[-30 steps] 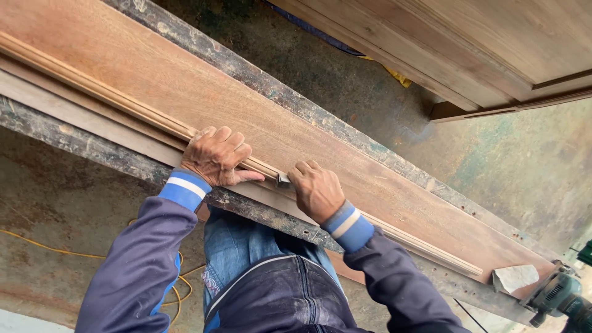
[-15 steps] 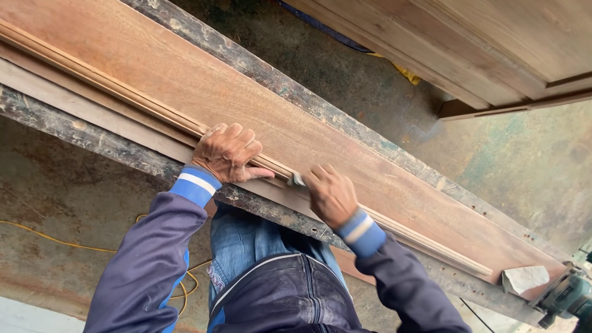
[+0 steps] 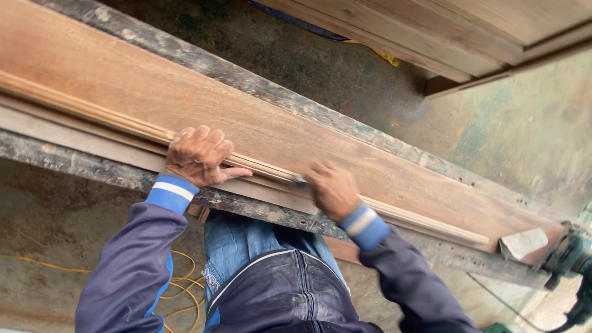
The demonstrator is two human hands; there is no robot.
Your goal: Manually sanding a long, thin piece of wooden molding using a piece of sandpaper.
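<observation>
— Moulding strip (image 3: 111,120) runs along the near edge of the long reddish plank (image 3: 259,117); I see my left hand (image 3: 197,155) pressed down on it, fingers (image 3: 206,139) curled over its top and thumb stretched flat toward the right.

— And the right hand?

— Right hand (image 3: 333,190) is blurred, closed into a narrow pinch on a small grey piece of sandpaper (image 3: 300,180) that sits against the strip just past the fingertips, between my two hands.

— What carries the plank?

— Grimy table (image 3: 92,166) rails. At the plank's far right end I see a folded sheet of sandpaper (image 3: 523,243) touching a green power sander (image 3: 570,256).
</observation>
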